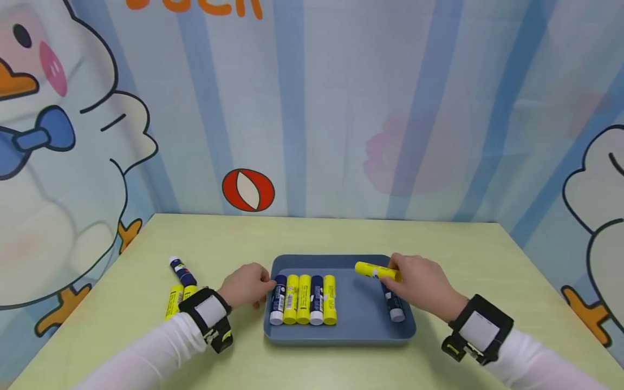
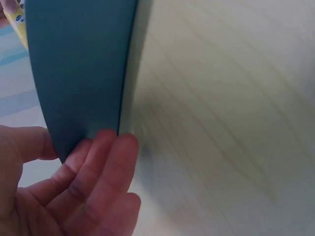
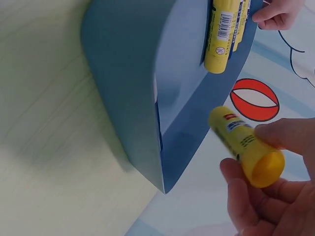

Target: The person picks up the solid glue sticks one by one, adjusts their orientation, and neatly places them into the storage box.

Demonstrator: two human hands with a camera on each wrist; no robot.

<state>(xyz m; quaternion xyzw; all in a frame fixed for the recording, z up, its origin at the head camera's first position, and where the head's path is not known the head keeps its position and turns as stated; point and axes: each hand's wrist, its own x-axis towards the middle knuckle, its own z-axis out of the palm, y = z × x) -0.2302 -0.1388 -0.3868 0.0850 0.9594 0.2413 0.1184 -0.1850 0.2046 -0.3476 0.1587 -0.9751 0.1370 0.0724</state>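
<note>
A blue-grey tray [image 1: 361, 311] lies on the table with a row of several yellow and navy glue sticks [image 1: 304, 299] along its left side. My left hand [image 1: 246, 285] grips its left end; in the left wrist view the thumb is at the rim and the fingers lie against the outer wall [image 2: 81, 69]. Over the tray's right part, my right hand [image 1: 424, 284] pinches a yellow glue stick [image 1: 371, 270] between thumb and fingers. The right wrist view shows this stick [image 3: 243, 142] tilted, its hollow end towards the camera. Below that hand, a navy glue stick [image 1: 394, 307] lies in the tray, partly hidden.
Left of the tray, a navy glue stick [image 1: 182, 272] and two yellow glue sticks [image 1: 174, 302] lie on the pale table [image 1: 219, 233], partly behind the left wrist. A printed cloth backdrop [image 1: 331, 135] hangs behind the table's far edge.
</note>
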